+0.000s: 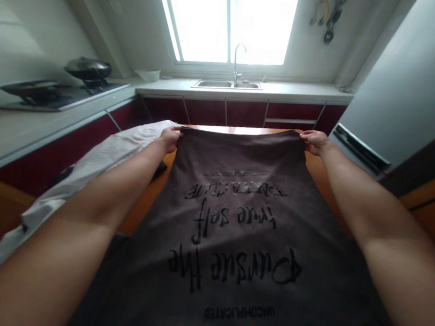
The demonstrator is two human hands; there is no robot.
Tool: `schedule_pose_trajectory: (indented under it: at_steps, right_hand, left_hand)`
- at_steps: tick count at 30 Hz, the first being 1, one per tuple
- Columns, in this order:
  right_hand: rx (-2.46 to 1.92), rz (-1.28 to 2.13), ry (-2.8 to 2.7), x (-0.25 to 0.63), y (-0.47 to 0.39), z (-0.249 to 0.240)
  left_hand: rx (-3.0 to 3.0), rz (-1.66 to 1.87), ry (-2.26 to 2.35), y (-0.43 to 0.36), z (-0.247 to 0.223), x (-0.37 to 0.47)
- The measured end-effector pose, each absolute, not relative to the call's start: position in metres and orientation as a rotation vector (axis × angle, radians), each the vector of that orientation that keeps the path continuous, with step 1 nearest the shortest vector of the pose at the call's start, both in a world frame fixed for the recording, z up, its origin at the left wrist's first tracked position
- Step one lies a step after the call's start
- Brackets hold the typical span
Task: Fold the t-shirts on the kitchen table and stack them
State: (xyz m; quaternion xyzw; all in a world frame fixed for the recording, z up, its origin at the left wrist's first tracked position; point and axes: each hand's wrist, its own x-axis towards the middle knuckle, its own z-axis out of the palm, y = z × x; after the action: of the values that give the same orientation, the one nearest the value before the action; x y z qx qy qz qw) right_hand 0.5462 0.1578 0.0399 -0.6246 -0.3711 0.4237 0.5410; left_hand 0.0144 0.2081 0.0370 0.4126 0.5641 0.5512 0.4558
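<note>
While the far corners of a dark printed garment [230, 235] are pinched between thumb and fingers, the left by the left hand [171, 138] and the right by the right hand [314, 142], its straight far edge is held taut between them, neither hand being nearer. From that edge its long axis is run back between the arms [135, 181] over the wooden table [322, 185], the lettering [235, 266] being seen upside down. Strips of tabletop are shown on both sides, bordered leftward by white fabric [104, 153], with the fridge [411, 83] set farther off beyond the right hand.
</note>
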Motion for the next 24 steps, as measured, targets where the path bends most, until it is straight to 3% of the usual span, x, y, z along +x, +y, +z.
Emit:
schedule_pose_trajectory:
  at_steps: [17, 24]
  right_hand:
    - [-1.371, 0.488, -0.896, 0.541, 0.196, 0.067]
    - [-1.623, 0.354, -1.032, 0.534, 0.204, 0.028]
  left_hand:
    - [1.053, 1.572, 1.398, 0.226, 0.051, -0.001]
    - [1.247, 1.51, 1.605, 0.24, 0.017, 0.003]
